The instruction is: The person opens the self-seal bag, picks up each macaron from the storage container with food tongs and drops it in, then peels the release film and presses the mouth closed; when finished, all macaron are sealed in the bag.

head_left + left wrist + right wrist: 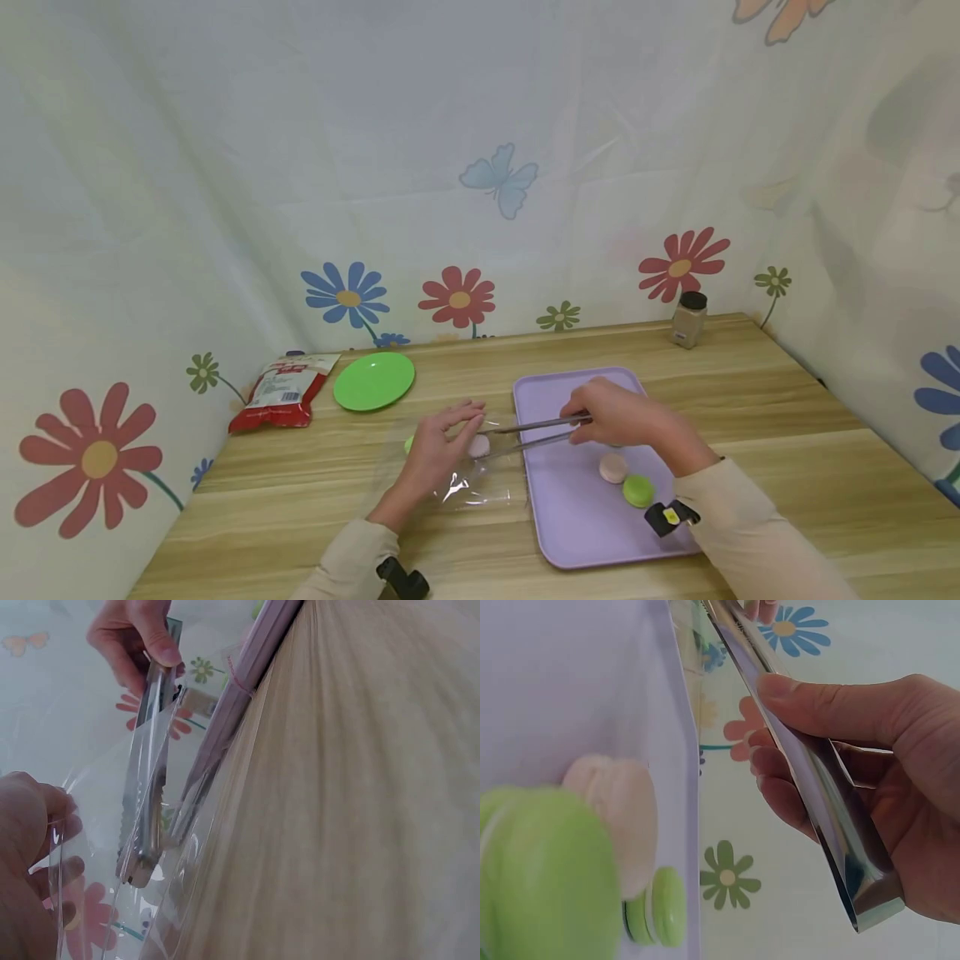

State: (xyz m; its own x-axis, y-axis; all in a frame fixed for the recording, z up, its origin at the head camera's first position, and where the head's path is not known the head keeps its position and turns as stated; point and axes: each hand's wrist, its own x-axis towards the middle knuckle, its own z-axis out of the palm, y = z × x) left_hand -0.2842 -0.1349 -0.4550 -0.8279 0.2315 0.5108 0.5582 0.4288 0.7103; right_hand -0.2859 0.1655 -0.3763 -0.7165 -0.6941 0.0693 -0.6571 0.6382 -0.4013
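My left hand (442, 442) holds up the edge of a clear plastic bag (487, 493), the film pinched between its fingers in the left wrist view. Metal tongs (154, 742) are gripped in my right hand (617, 412), thumb on one arm and fingers on the other. Their toothed tips reach into the bag, right at a pale pink macaron (478, 447). A green macaron (408, 445) shows at the bag's left side, partly hidden by my left hand. On the purple tray (562, 529) lie another pink macaron (622, 817) and green macarons (547, 877).
At the back left, a green plate (375, 381) lies beside a red and white packet (281, 392). A jar with a black lid (688, 321) stands at the back right. Flower-printed curtain (495, 242) hangs behind the wooden table (787, 450).
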